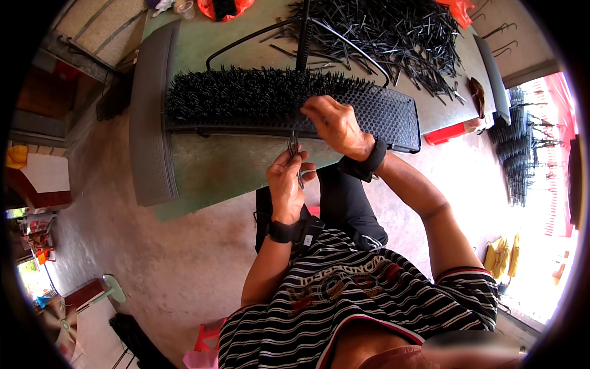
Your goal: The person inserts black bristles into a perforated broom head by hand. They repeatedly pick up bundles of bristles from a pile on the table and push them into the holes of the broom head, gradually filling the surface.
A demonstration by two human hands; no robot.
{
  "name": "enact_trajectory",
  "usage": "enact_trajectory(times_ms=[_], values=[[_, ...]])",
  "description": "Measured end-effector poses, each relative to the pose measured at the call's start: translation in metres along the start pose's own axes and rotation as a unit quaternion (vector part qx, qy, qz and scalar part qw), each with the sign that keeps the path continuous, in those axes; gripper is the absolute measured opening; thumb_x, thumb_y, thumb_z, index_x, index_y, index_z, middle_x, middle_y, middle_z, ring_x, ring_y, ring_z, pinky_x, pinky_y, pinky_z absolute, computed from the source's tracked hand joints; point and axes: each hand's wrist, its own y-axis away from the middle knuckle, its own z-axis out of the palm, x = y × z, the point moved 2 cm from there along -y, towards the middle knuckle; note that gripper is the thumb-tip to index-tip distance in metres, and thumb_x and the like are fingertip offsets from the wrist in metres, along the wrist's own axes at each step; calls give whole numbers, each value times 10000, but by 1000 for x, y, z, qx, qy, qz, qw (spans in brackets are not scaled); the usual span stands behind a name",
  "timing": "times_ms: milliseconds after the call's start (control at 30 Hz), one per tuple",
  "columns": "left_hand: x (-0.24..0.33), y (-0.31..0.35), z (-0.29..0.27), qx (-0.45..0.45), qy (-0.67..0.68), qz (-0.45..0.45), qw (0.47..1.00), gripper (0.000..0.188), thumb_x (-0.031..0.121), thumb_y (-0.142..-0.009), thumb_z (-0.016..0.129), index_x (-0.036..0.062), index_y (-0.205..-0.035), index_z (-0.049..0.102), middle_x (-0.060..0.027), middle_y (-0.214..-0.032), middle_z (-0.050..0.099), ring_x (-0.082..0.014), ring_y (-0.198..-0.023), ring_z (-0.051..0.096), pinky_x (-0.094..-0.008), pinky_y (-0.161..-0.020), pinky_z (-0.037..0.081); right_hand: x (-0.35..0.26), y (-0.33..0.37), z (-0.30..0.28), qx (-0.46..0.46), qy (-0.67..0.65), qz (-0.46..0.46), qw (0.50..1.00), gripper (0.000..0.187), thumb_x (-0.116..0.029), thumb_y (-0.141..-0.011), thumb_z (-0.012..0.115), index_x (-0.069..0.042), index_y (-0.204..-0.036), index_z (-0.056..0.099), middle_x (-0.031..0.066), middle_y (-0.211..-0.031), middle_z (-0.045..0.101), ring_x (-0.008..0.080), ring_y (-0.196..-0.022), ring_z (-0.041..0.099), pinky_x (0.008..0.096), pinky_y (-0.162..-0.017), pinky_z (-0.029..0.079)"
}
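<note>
A long black panel (393,114) lies across the table in front of me. Small holes show over its bare right end, and black bristles (233,95) stand densely over the left and middle. My right hand (341,129) is closed in a pinch above the panel, where the bristles give way to bare holes; whatever its fingertips hold is hidden. Just in front of the panel's near edge, my left hand (286,181) grips several thin dark strips (293,146), their ends pointing up toward the panel.
Loose black strips (393,37) are heaped on the green table (203,178) behind the panel. A black wire frame (246,43) rises at the panel's far side. A grey curved board (150,117) covers the table's left end. Dark wire racks (522,147) are stacked at right.
</note>
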Motion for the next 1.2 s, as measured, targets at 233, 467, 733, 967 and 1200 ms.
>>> enact_trajectory(times_ms=[233, 467, 733, 967, 1200], values=[[0, 0, 1, -33, 29, 8, 999, 190, 73, -897, 543, 23, -1066, 614, -54, -877, 615, -160, -668, 597, -285, -565, 491, -9, 0, -7, -84, 68, 44, 993, 150, -192, -784, 662, -46, -795, 627, 77, -698, 588, 271, -589, 604, 339, -505, 473], [-6, 4, 17, -91, 34, -28, 995, 227, 62, -905, 524, 4, -1116, 585, -105, -946, 627, -192, -722, 635, -306, -640, 536, -1, 20, -24, -125, -240, 376, 886, 139, -104, -808, 663, 21, -861, 634, 78, -671, 655, 106, -588, 643, 225, -494, 470], [-9, 2, 7, -38, 46, -1, 998, 262, 29, -905, 494, -31, -1155, 544, -60, -868, 578, -203, -759, 631, -317, -693, 536, -1, 9, -24, 83, -96, 145, 981, 174, 10, -853, 578, 13, -1021, 532, 114, -828, 640, 168, -708, 685, 256, -561, 532], [-4, 2, 3, -34, 51, 12, 998, 263, 20, -900, 496, -33, -1154, 538, -43, -832, 562, -199, -743, 623, -327, -696, 528, 4, 11, -16, 35, 1, 26, 999, 176, 38, -800, 601, 2, -966, 557, 144, -836, 623, 279, -682, 646, 338, -552, 516], [-3, 5, 6, -15, 63, 22, 998, 377, -14, -875, 529, 79, -1239, 498, -51, -856, 590, -197, -723, 617, -330, -661, 523, -7, 3, -24, -117, 128, 69, 983, 134, -99, -810, 640, -18, -917, 636, 103, -771, 637, 232, -598, 621, 293, -519, 481]])
